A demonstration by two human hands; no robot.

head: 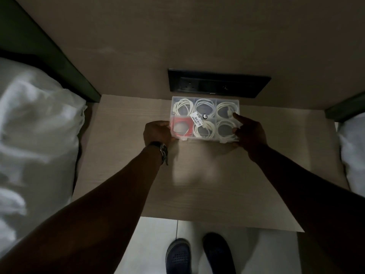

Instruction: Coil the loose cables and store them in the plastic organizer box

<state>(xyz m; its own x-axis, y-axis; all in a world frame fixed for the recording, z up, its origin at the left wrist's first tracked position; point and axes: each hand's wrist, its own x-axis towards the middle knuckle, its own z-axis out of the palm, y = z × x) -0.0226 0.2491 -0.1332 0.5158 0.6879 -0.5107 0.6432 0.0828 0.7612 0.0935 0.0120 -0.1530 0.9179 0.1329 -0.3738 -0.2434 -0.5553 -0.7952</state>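
Note:
A clear plastic organizer box [174, 100] with its lid down lies at the back of the wooden bedside table [197, 184]. Through the lid I see coiled white cables [182, 107] in several compartments and a red item [182, 123] in the near left one. A price sticker [197, 119] sits on the lid. My left hand [157, 133] grips the box's left near corner. My right hand [249, 133] holds the right near corner, index finger stretched over the lid.
A black socket panel [217, 84] is set in the wall just behind the box. White bedding [35, 125] lies to the left and more white bedding [353, 151] to the right. My shoes [197, 254] stand on the tiled floor below the table edge.

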